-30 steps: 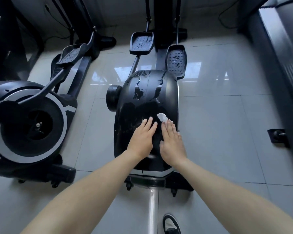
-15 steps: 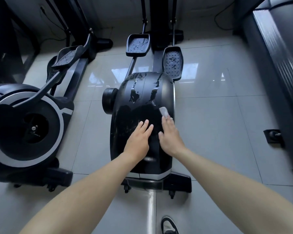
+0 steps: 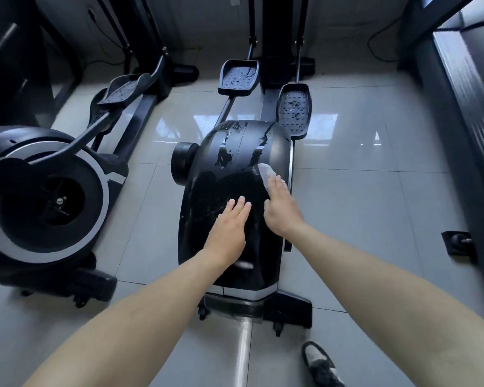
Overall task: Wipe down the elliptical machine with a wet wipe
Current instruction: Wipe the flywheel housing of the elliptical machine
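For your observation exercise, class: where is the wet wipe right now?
In the head view, the wet wipe sticks out from under the right hand on the right side of the elliptical machine's black housing.

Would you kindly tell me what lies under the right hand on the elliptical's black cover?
A white wet wipe, pressed flat against the cover by the right hand. Only its far end shows; the hand covers the rest.

The elliptical machine (image 3: 229,191) is glossy black, streaked wet; the wet wipe (image 3: 266,173) on it white; beside it, pale grey floor tiles (image 3: 361,208).
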A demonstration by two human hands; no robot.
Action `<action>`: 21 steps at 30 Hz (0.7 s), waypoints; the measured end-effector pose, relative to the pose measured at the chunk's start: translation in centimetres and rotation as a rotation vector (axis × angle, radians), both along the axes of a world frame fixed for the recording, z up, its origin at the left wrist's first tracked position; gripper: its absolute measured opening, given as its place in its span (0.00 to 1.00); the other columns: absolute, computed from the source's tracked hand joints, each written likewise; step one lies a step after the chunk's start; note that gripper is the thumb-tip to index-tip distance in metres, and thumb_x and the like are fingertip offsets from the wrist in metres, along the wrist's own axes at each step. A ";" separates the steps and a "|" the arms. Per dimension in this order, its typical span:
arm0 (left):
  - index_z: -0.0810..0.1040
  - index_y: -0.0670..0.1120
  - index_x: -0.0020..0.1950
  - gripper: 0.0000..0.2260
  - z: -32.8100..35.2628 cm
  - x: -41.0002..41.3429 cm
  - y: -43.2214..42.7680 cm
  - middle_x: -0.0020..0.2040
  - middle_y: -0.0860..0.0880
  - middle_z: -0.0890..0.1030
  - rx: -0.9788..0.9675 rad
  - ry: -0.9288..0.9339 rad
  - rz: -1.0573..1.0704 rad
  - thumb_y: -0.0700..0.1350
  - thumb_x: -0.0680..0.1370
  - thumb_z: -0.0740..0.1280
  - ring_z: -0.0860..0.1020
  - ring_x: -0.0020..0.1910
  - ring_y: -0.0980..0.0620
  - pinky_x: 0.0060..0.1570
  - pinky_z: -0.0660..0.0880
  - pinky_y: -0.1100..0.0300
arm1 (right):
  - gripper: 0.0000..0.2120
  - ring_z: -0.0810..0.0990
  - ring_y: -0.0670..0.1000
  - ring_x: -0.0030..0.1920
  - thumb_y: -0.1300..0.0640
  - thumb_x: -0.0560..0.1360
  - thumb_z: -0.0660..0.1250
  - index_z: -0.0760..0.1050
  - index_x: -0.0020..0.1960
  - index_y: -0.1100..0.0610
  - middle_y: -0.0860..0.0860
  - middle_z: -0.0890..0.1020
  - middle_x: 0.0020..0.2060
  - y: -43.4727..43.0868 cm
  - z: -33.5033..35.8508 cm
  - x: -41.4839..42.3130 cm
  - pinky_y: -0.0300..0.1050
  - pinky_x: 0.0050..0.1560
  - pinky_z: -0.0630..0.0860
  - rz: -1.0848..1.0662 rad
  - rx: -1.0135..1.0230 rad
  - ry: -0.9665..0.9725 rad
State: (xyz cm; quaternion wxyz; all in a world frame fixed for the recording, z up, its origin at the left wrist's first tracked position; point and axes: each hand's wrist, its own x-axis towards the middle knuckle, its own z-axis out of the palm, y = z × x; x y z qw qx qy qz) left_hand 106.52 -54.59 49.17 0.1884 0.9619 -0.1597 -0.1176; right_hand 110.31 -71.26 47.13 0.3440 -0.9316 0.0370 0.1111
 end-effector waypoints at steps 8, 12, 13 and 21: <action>0.64 0.44 0.80 0.25 1.1 1.0 -2.2 0.80 0.48 0.65 -0.025 -0.010 0.186 0.32 0.83 0.55 0.57 0.81 0.48 0.78 0.57 0.57 | 0.31 0.37 0.52 0.82 0.62 0.85 0.51 0.42 0.83 0.50 0.50 0.40 0.83 -0.9 -1.9 -3.2 0.54 0.81 0.44 0.125 0.028 -0.107; 0.64 0.46 0.81 0.29 1.9 2.3 -3.7 0.74 0.49 0.69 0.071 -0.026 0.232 0.30 0.80 0.56 0.66 0.71 0.46 0.63 0.75 0.55 | 0.30 0.40 0.52 0.82 0.57 0.86 0.51 0.41 0.83 0.52 0.52 0.41 0.83 -3.8 -1.5 2.9 0.54 0.81 0.49 0.073 0.182 0.045; 0.63 0.47 0.81 0.30 1.9 2.8 -4.0 0.77 0.49 0.66 0.096 -0.026 0.255 0.29 0.79 0.57 0.65 0.69 0.45 0.61 0.76 0.55 | 0.30 0.41 0.52 0.82 0.57 0.86 0.50 0.41 0.84 0.51 0.52 0.42 0.83 -4.6 -1.5 4.5 0.55 0.81 0.49 0.078 0.213 0.054; 0.61 0.48 0.82 0.31 1.4 3.2 -6.8 0.83 0.49 0.58 0.147 -0.016 0.448 0.31 0.80 0.59 0.63 0.72 0.43 0.66 0.73 0.53 | 0.32 0.37 0.55 0.82 0.62 0.84 0.52 0.42 0.84 0.52 0.54 0.41 0.83 -5.4 -0.3 2.0 0.56 0.81 0.42 0.400 0.083 -0.094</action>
